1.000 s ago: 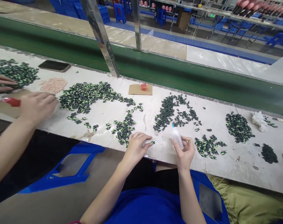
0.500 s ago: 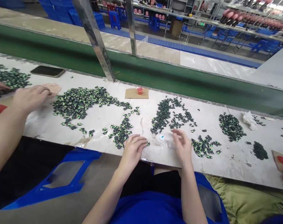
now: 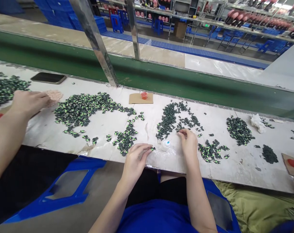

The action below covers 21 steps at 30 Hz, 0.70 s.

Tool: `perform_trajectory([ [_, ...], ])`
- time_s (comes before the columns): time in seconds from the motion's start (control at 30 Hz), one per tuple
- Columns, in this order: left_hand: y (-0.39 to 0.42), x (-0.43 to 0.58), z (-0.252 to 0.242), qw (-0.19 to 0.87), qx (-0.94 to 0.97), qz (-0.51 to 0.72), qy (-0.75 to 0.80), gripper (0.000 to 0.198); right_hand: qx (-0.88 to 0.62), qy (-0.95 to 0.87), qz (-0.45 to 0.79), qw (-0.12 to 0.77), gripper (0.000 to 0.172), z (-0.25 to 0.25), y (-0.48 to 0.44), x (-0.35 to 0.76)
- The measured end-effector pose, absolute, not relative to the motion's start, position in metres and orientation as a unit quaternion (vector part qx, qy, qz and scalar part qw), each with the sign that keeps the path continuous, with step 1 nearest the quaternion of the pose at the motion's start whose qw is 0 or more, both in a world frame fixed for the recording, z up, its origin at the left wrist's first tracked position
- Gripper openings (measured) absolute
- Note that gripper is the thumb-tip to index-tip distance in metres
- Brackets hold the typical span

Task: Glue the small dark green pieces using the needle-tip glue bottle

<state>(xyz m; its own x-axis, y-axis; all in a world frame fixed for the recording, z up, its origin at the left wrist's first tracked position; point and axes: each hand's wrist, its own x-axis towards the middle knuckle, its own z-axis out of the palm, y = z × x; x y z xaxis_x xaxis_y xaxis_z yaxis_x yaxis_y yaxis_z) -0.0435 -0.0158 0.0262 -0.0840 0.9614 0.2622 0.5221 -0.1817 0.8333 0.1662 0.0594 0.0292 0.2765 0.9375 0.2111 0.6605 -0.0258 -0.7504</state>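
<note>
My left hand pinches a small dark piece with bright green marks between thumb and fingertips, just above the table's front edge. My right hand has thumb and index finger together at the lower edge of a pile of small dark green parts. A small dark part appears to be at those fingertips, mostly hidden. Between my hands stands a small white bottle with a blue tip. Left of my left hand lies a heap of green-marked dark pieces; a similar group lies right of my right hand.
A large heap of marked pieces spreads to the left. A red-topped pot stands on cardboard. A metal post rises behind the table. A co-worker's hand works at left; more piles lie at right.
My right hand has moved slightly up and left from beside the bottle to the dark parts, its fingers closing. The bottle now shows more sharply. My left hand keeps its pinch.
</note>
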Motion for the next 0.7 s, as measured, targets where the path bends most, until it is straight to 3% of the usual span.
perform_trajectory([
  [0.2, -0.019, -0.035, 0.040, 0.231, 0.649, 0.480, 0.543, 0.017, -0.610, -0.494, 0.331, 0.524, 0.016, 0.063, 0.005, 0.156],
  [0.37, -0.021, -0.024, 0.052, 0.224, 0.679, 0.468, 0.520, 0.017, -0.563, -0.507, 0.425, 0.496, 0.015, 0.078, -0.027, 0.137],
  [0.7, -0.024, -0.011, 0.057, 0.216, 0.705, 0.469, 0.486, 0.019, -0.544, -0.515, 0.458, 0.479, 0.011, 0.073, -0.027, 0.139],
])
